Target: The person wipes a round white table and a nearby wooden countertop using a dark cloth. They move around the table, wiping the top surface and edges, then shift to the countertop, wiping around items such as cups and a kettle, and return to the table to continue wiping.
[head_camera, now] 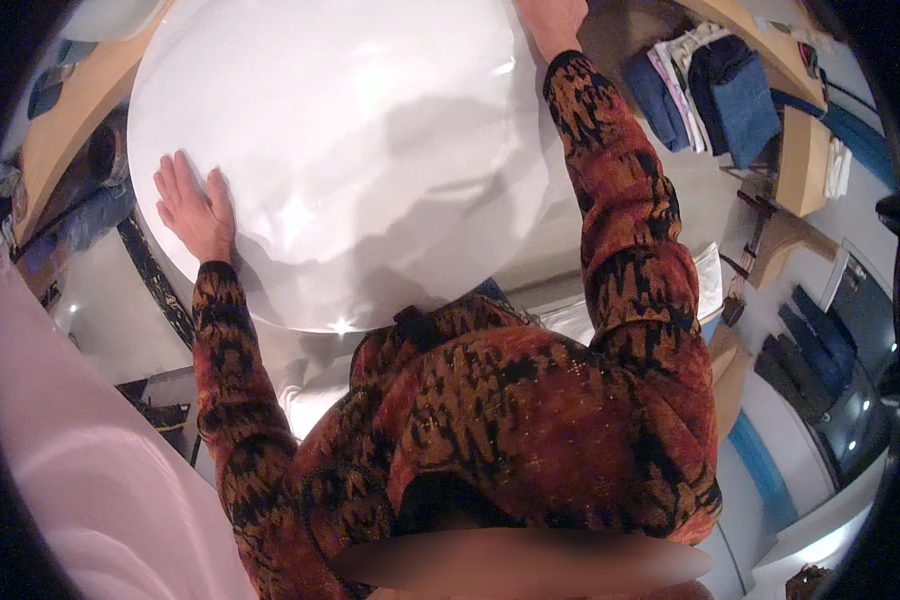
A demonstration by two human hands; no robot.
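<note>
A large, glossy white round panel (pixel 330 150), like a tabletop, fills the space in front of my body. Flat against its left part lies my left hand (pixel 195 210), fingers spread and nothing held. My right hand (pixel 555 22) is at the panel's far right rim, cut by the top of the picture. Its fingers are mostly out of sight, so whether it grips the rim is unclear. Shadows of my head and arm fall across the white surface. The panel's far edge runs out of view.
Folded jeans and other garments (pixel 705 90) hang or lie at the upper right. Dark trousers (pixel 810 345) are farther right, near a wooden shelf (pixel 802 161). More denim (pixel 94 221) is beyond the panel's left edge. A large pale curved surface (pixel 105 450) rises at lower left.
</note>
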